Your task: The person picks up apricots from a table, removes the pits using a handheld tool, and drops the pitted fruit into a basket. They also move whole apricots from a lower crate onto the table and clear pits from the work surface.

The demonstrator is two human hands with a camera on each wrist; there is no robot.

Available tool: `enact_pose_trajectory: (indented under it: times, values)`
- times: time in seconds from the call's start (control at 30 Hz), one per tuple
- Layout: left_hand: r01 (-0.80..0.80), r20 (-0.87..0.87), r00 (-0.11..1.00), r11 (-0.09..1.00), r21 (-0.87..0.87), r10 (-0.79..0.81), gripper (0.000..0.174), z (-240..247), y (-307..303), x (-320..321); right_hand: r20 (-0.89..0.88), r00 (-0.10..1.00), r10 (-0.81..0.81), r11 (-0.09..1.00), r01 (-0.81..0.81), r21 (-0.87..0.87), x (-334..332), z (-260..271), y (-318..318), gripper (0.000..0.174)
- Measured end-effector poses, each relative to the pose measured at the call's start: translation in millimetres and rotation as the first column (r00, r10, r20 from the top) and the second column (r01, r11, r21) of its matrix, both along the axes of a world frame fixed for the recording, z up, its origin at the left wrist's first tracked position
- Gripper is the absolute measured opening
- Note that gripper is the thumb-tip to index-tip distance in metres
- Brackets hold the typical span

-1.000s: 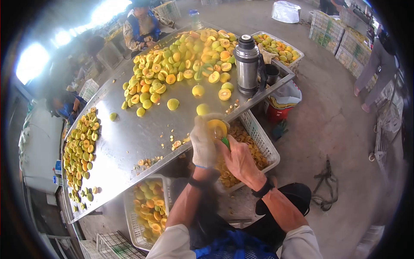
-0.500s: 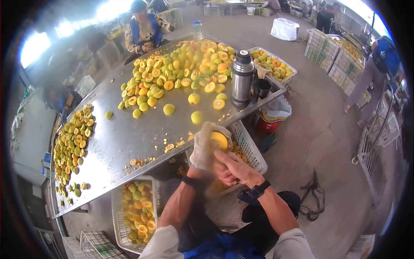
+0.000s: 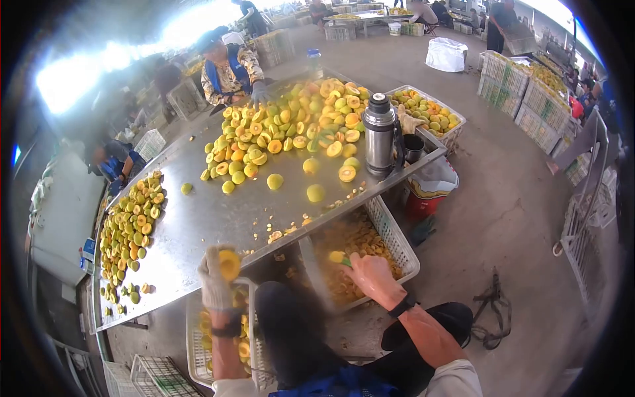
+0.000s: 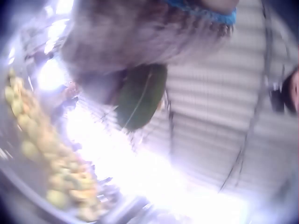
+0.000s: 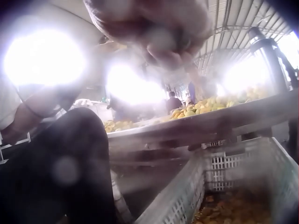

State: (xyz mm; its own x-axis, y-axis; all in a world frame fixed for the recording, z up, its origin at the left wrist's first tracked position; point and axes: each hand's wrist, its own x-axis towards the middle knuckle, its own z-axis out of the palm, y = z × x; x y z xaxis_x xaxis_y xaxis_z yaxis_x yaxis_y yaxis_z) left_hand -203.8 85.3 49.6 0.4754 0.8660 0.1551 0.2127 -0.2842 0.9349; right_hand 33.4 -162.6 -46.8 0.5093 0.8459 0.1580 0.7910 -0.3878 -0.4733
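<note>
My gloved left hand (image 3: 215, 281) holds a peach half (image 3: 229, 264), orange-yellow on the cut side, above a white crate (image 3: 198, 360) of peach halves. In the left wrist view, the half's green skin (image 4: 142, 95) shows beneath the blurred glove (image 4: 135, 39). My bare right hand (image 3: 374, 274) grips a small tool by its green handle (image 3: 346, 262), with a yellow piece (image 3: 337, 257) at its tip. Below that hand stands another crate (image 3: 405, 255) of brownish-orange scraps. In the right wrist view, the curled right hand (image 5: 161, 30) hides the tool.
A metal table (image 3: 225, 212) bears a large pile of peaches (image 3: 291, 122) and a smaller pile of halves (image 3: 132, 225). A steel thermos (image 3: 380, 142) stands near its right edge. A person (image 3: 228, 73) works across the table. My knee (image 3: 284, 311) rises between the two crates.
My hands, together around the peach half before, are now apart. The left has moved left and down with the half; the right remains over the scrap crate. The person across now reaches toward the pile.
</note>
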Motion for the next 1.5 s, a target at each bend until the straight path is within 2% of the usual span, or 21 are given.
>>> enact_pose_trajectory:
  times: [0.03,0.07,0.13,0.23,0.3,0.37,0.43,0.5,0.57,0.6,0.7,0.77,0.87,0.97,1.0,1.07,1.1,1.17,1.27,1.33,1.5]
  values:
    - [0.037,-0.201,0.979,0.994,0.106,-0.015,0.045,-20,22,-36,-0.01,0.997,-0.07,0.997,0.07,0.014,2,-11,0,0.042]
    - [0.168,-0.498,0.867,0.939,0.3,0.004,0.04,-43,43,-68,-0.05,0.995,-0.085,0.994,0.089,0.07,2,-10,1,0.042]
    - [0.533,-0.867,0.438,0.708,0.463,0.238,0.031,-70,61,-102,-0.118,0.988,-0.1,0.978,0.12,0.173,9,1,2,0.042]
    - [0.13,-0.696,0.649,0.857,0.498,0.306,0.033,-55,44,-68,-0.135,0.986,-0.1,0.987,0.115,0.11,10,7,3,0.041]
    - [0.164,-0.585,0.792,0.865,0.475,0.171,0.031,-54,60,-27,-0.149,0.984,-0.095,0.988,0.111,0.105,9,5,3,0.039]
    - [0.13,-0.528,0.847,0.944,0.304,0.054,0.03,-39,50,43,-0.162,0.983,-0.085,0.985,0.107,0.136,9,-5,3,0.038]
    - [0.301,-0.456,0.883,0.88,0.368,-0.111,0.032,-57,61,107,-0.164,0.98,-0.117,0.992,0.121,0.02,10,-38,-5,0.036]
    - [0.504,-0.521,0.822,0.721,0.477,-0.23,0.035,-75,76,170,-0.194,0.973,-0.128,0.983,0.099,-0.153,10,-81,-20,0.028]
    - [0.611,-0.713,0.674,0.689,0.39,-0.193,0.044,-68,69,226,-0.091,0.995,-0.042,0.972,0.019,-0.235,9,-179,-58,0.027]
    - [0.611,-0.702,0.68,0.693,0.383,-0.212,0.047,-76,73,244,-0.035,0.999,0.006,0.962,-0.015,-0.271,15,-204,-69,0.03]
    - [0.636,-0.72,0.649,0.694,0.336,-0.246,0.053,-106,81,281,-0.129,0.991,-0.027,0.889,-0.035,-0.456,30,-196,-76,0.036]
    - [0.666,-0.785,0.574,0.69,0.283,-0.232,0.054,-105,77,290,-0.172,0.984,-0.052,0.942,-0.009,-0.336,37,-168,-68,0.036]
    - [0.647,-0.694,0.655,0.695,0.313,-0.298,0.054,-111,88,285,-0.162,0.982,-0.099,0.973,0.061,-0.221,34,-134,-55,0.029]
    - [0.525,-0.366,0.745,0.829,-0.193,-0.558,0.049,-75,78,264,-0.208,0.968,-0.14,0.99,0.143,0.001,27,-77,-31,0.026]
    - [0.557,-0.114,0.777,0.76,-0.334,-0.619,0.047,-71,74,254,-0.238,0.961,-0.139,0.982,0.166,0.095,26,-48,-22,0.026]
    - [0.661,0.393,0.747,0.536,-0.525,-0.537,0.046,-67,64,227,-0.271,0.959,-0.09,0.962,0.154,0.225,18,0,-7,0.022]
    - [0.647,0.414,0.762,0.558,-0.52,-0.498,0.045,-45,41,213,-0.265,0.963,-0.056,0.94,0.141,0.312,14,16,-1,0.021]
    - [0.699,0.184,0.715,0.685,-0.205,-0.675,0.046,-42,32,196,-0.226,0.974,-0.018,0.896,0.116,0.429,9,39,8,0.018]
    - [0.677,0.146,0.736,0.723,-0.139,-0.661,0.049,-28,-10,175,-0.188,0.982,-0.021,0.896,0.102,0.432,5,55,17,0.021]
    - [0.647,0.492,0.761,0.553,-0.525,-0.424,0.05,-27,-32,170,-0.179,0.983,-0.034,0.907,0.105,0.407,7,62,21,0.023]
    - [0.653,0.545,0.755,0.491,-0.577,-0.365,0.05,-35,-57,174,-0.168,0.983,-0.073,0.902,0.137,0.41,9,60,28,0.026]
